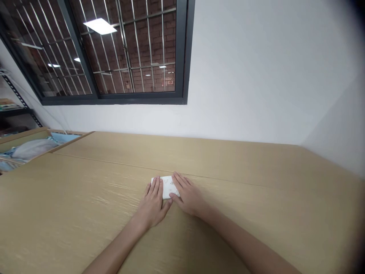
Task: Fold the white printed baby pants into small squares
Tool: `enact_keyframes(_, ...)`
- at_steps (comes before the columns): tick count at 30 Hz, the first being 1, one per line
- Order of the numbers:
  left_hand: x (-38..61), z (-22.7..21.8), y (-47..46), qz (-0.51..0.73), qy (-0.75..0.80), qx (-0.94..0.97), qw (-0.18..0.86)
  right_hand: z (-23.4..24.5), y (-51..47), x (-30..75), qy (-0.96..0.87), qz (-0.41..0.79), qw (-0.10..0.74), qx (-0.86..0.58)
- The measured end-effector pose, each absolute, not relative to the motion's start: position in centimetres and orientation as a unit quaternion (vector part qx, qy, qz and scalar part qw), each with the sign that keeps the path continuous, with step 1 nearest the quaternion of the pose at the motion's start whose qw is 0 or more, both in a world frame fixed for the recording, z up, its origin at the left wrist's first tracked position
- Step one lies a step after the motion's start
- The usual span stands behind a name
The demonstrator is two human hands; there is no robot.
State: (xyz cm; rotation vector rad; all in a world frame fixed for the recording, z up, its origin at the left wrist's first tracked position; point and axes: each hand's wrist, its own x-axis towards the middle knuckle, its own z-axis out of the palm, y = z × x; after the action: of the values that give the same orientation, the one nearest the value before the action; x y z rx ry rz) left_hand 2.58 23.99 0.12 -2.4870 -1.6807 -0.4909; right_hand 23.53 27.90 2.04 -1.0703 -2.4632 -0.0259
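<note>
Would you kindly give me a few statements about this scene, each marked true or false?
1. The left hand and the right hand both lie on a small white item. True.
2. The left hand is holding scissors. False: it lies flat, with no scissors.
3. The table has a light wood colour. True.
4. The window has no bars. False: metal bars cross it, with a brick wall beyond.

Light wooden table with a folded white cloth on it
</note>
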Motion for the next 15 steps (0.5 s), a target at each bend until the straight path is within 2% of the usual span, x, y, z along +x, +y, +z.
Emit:
enact_keyframes(6,2.9,1.7,24.3,-0.125,-0.545,-0.828,0.037,2.7,28.2,24.8,-0.917,0.01,0.233,-0.323)
enact_keyframes(10,3.4,4.1,24.6,-0.081,-0.553,-0.829,0.008,2.9,28.3,25.3,-0.916,0.068,0.224,-0.326)
enact_keyframes(15,3.1,5.2,24.9,-0.084,-0.547,-0.833,-0.007,2.7,28.6,25.7,-0.923,0.069,0.216,-0.312)
